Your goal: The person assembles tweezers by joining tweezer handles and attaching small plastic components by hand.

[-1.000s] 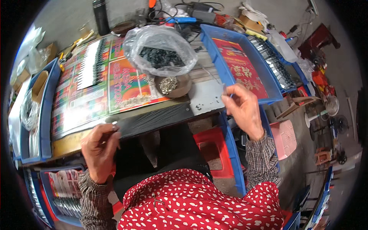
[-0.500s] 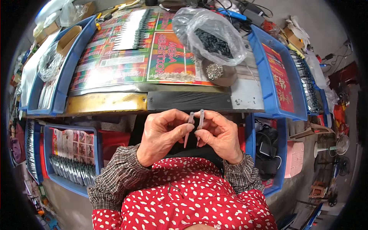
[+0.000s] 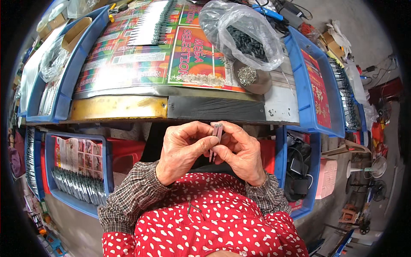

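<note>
Just in front of the table's near edge, both hands meet over my lap. Between the thumb and fingers of my left hand [image 3: 184,147] is one of two slim, tapered greyish strips [image 3: 217,133], held upright. My right hand [image 3: 241,154] pinches the other strip the same way. The two strips now lie side by side, seemingly touching, with their wider ends up and narrow ends down. Fingertips cover parts of them, and their exact kind is unclear.
On the table [image 3: 214,104] lie a row of white pointed pieces with dark ends [image 3: 147,25], a clear bag [image 3: 274,60] of small black parts, and a dark dish [image 3: 261,83] of tiny metal bits. Blue bins [image 3: 332,124] flank it; another blue bin [image 3: 79,205] stands lower left.
The two strips, held apart before, have been brought together as my hands closed in on each other. The view has shifted slightly.
</note>
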Demonstrator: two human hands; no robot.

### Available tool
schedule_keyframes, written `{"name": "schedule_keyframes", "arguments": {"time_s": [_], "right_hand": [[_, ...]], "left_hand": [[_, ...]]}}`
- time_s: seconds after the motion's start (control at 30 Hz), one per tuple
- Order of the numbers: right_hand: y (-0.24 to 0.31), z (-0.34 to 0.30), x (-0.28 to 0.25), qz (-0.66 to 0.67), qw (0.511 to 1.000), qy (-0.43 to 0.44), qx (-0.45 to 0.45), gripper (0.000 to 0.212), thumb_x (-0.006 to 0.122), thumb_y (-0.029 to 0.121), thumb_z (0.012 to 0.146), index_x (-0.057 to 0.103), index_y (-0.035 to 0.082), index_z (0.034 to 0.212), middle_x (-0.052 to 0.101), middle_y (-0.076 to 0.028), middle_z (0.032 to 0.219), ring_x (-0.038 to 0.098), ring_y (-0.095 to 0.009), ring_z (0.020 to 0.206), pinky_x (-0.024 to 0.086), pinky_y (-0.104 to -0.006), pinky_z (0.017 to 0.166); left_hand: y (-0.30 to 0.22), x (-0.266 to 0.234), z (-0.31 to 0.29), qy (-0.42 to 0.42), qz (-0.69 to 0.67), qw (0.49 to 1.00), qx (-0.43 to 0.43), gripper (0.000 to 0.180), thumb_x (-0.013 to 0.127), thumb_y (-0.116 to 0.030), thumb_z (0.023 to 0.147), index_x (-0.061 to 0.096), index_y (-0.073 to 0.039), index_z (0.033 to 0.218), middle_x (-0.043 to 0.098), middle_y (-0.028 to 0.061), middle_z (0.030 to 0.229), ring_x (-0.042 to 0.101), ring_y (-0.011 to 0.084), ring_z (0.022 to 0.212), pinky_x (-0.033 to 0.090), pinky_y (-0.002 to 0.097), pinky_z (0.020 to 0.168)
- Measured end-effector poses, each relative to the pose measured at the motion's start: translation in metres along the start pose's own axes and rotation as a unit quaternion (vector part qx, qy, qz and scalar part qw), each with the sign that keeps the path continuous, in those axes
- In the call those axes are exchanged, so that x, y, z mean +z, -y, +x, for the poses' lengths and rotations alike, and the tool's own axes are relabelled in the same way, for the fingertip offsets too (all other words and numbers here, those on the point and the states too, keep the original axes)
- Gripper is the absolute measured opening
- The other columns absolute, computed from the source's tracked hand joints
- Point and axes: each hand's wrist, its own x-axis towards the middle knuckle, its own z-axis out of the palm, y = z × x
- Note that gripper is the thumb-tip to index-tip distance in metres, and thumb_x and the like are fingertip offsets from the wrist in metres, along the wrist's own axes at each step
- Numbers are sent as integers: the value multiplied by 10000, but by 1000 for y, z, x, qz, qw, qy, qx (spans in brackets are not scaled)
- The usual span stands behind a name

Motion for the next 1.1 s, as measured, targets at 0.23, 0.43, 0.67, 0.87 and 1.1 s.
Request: {"name": "schedule_keyframes", "arguments": {"time_s": [0.23,0.43,0.67,0.87,1.1], "right_hand": [[-2,-1,0,0,1000,3,-2,484,641,12,898,484,28,1356,659,-60,997,628,-78,757,544,-229,614],[-4,-2,0,6,1000,3,2,494,641,15,898,480,38,1365,652,-69,1028,630,-82,772,553,-225,611],[-3,-3,3,13,1000,-5,11,491,639,7,897,485,37,1363,650,-67,1039,633,-80,780,556,-221,613],[-5,-2,5,10,1000,-6,24,495,638,-4,889,498,37,1362,656,-71,1075,637,-81,769,559,-220,611],[-5,-1,5,-33,999,-3,28,491,650,-3,879,516,29,1349,662,-75,1043,619,-69,712,528,-215,584]], "left_hand": [[2,-2,-1,4,-18,1000,0,145,667,-52,901,669,42,1011,676,49,846,602,66,718,510,211,613],[4,-1,-2,0,-22,1000,-2,141,668,-45,899,670,40,1011,675,49,849,602,69,723,514,214,621],[4,-1,-2,-3,-18,1000,-2,143,666,-46,901,669,35,1019,674,48,851,599,67,731,514,214,631],[8,-1,-3,-10,-24,1000,-3,147,663,-52,906,667,38,1022,672,47,848,594,64,733,510,212,643],[10,-3,-1,-13,-19,1000,-10,126,665,-60,902,667,29,992,670,46,813,590,77,677,499,220,618]]}}
